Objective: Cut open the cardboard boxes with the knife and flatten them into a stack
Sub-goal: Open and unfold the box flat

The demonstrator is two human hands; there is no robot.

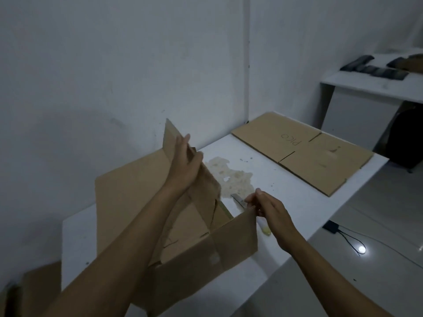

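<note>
Near the centre of the frame, one open brown cardboard box (229,243) stands on the white table (297,202); its inside shows only its own bottom flaps. The left hand (185,165) clasps the box's raised far panel, fingers on one face and thumb on the other. The right hand (272,213) has its fingers curled round one pale-handled knife (238,200), whose blade is at the box's right corner. One flattened brown cardboard box (302,152) lies at the table's upper-right end, well apart. Another brown cardboard piece (39,287) shows at lower left.
</note>
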